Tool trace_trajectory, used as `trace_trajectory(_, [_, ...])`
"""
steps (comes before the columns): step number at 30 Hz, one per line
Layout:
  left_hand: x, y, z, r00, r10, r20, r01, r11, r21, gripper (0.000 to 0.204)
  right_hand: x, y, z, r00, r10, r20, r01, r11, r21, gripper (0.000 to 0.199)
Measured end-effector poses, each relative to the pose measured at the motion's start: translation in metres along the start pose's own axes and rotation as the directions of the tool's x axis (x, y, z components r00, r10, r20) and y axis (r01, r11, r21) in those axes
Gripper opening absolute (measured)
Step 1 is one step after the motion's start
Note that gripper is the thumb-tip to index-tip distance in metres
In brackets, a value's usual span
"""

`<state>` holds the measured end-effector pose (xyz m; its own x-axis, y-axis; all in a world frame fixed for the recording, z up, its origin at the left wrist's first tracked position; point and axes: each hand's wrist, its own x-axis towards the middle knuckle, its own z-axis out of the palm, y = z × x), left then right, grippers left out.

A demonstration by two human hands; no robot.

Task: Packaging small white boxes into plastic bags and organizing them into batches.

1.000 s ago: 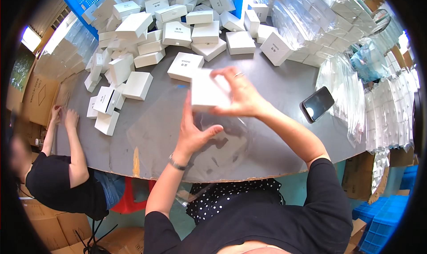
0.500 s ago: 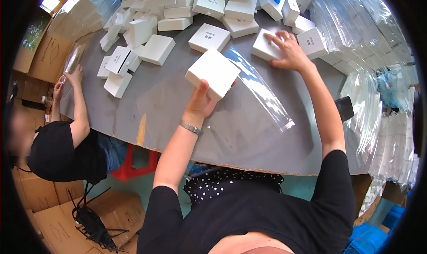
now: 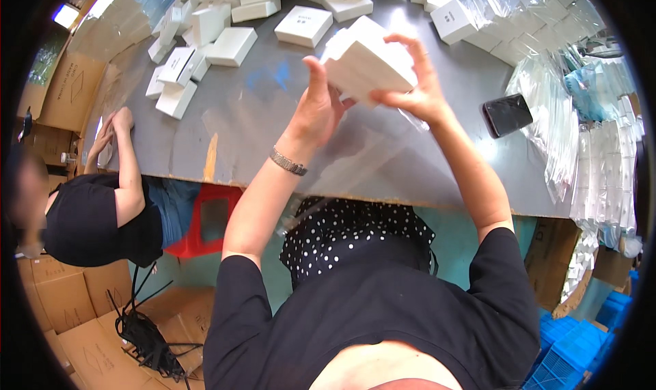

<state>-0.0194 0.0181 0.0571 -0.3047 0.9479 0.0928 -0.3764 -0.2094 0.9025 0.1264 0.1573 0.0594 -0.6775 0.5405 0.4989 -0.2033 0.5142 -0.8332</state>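
From here, there's decent room over the table (image 3: pixel 181 143) left of the left hand (image 3: pixel 317 110). Held boxes (image 3: pixel 372 69) block the middle, a box pile (image 3: pixel 212 22) the far side, phone (image 3: pixel 507 115) and plastic sleeves (image 3: pixel 536 117) the right.

Smooth card boxes (image 3: pixel 372 67) — glossy phone (image 3: pixel 508 115)

Grey table (image 3: pixel 181 144) is stretching across room, light (image 3: pixel 400 22) glaring off its top. Teal floor (image 3: pixel 451 253) is showing below table's near edge. Red stool (image 3: pixel 194 229) is standing near table's left end. Cardboard cartons (image 3: pixel 72 82) are rising left of table; blue crates (image 3: pixel 564 352) are sitting beyond its near right. Bright panel (image 3: pixel 65 16) is glowing past table's far left.
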Motion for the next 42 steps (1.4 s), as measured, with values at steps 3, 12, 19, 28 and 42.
trace_trajectory(3, [-0.035, -0.003, -0.009, 0.997, 0.019, -0.069, 0.016, 0.879, 0.476, 0.092, -0.009, -0.001, -0.048, 0.966, -0.247, -0.08, 0.136, 0.744, -0.654, 0.076])
trace_trajectory(12, [-0.084, -0.032, -0.035, 0.98, 0.189, 0.066, -0.1, 0.179, 0.979, 0.037, -0.061, -0.025, -0.044, 0.931, -0.303, 0.201, 0.337, 0.513, -0.79, 0.059])
trace_trajectory(19, [-0.078, -0.033, -0.045, 0.968, 0.234, 0.086, -0.144, 0.244, 0.959, 0.02, -0.126, -0.029, 0.003, 0.795, -0.038, 0.606, 0.382, 0.807, -0.451, 0.047])
trace_trajectory(28, [-0.056, 0.016, -0.034, 0.942, 0.272, -0.195, 0.026, 0.521, 0.853, 0.019, -0.118, -0.053, 0.011, 0.8, 0.016, 0.599, 0.407, 0.72, -0.563, 0.031])
trace_trajectory(42, [-0.13, -0.011, 0.006, 0.908, 0.325, 0.263, -0.233, -0.13, 0.964, 0.042, -0.062, 0.017, 0.045, 0.905, 0.176, 0.388, 0.18, 0.667, -0.723, 0.071])
